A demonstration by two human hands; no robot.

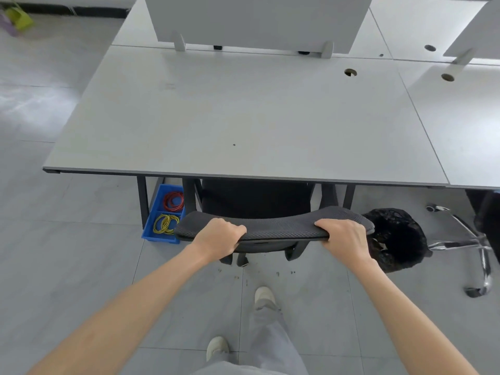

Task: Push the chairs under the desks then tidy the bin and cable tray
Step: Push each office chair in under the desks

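A black mesh office chair [281, 226] stands in front of me, its seat mostly tucked beneath the grey desk [230, 117]. My left hand [217, 235] grips the top of the backrest on its left side. On the right side of that same edge my right hand [345, 238] is closed. A bin lined with a black bag [397, 236] sits on the floor just right of the chair. Left of the chair, partly beneath the desk, lies a blue tray [151, 228] holding coiled red and yellow cables.
A second chair's chrome star base [479, 244] spreads over the floor at the right, under the neighbouring desk [460, 117]. Grey divider panels [257, 20] stand at the desk's back edge. Small crumbs dot the tiles near my feet [263, 295]. A green object [19, 17] lies far left.
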